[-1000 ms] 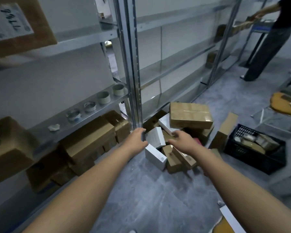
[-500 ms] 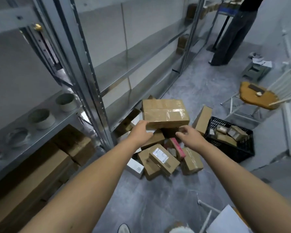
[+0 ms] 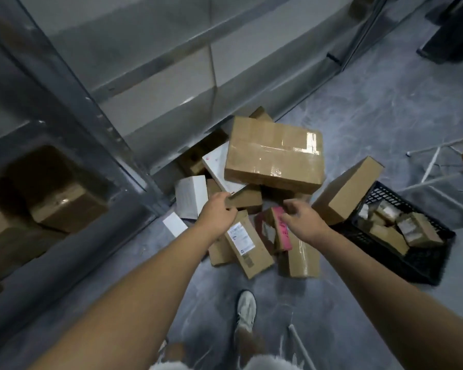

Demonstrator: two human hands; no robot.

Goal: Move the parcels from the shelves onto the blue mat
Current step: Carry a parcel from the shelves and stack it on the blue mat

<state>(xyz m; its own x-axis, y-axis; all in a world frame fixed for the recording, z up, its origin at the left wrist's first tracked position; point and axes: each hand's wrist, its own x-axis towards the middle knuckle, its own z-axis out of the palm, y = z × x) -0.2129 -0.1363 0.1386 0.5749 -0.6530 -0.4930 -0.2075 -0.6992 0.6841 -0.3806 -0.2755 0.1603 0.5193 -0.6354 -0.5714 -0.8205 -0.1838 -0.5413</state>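
Parcels (image 3: 302,252) lay heaped on the floor (image 3: 358,124) by the shelves (image 3: 64,97); no blue mat showed. Left hand (image 3: 217,213) fingers (image 3: 229,206) curled at a small brown parcel (image 3: 247,200), grip uncertain; right hand (image 3: 304,221) loosely curled, empty. Risk: pulling it could topple the large box (image 3: 274,153) above.

The big box (image 3: 274,153) covers most of the parcels (image 3: 247,200) under it. The fingers of the left hand (image 3: 217,212) are hidden behind its back, so whether they grip a parcel is not clear; the same holds for the right hand (image 3: 304,221) over the pink parcel (image 3: 282,228). The boxes (image 3: 64,204) behind the shelf post (image 3: 91,121) are blurred. The print on the label (image 3: 239,235) is too small to read. Of another person only dark legs (image 3: 455,30) show, cut by the top edge.
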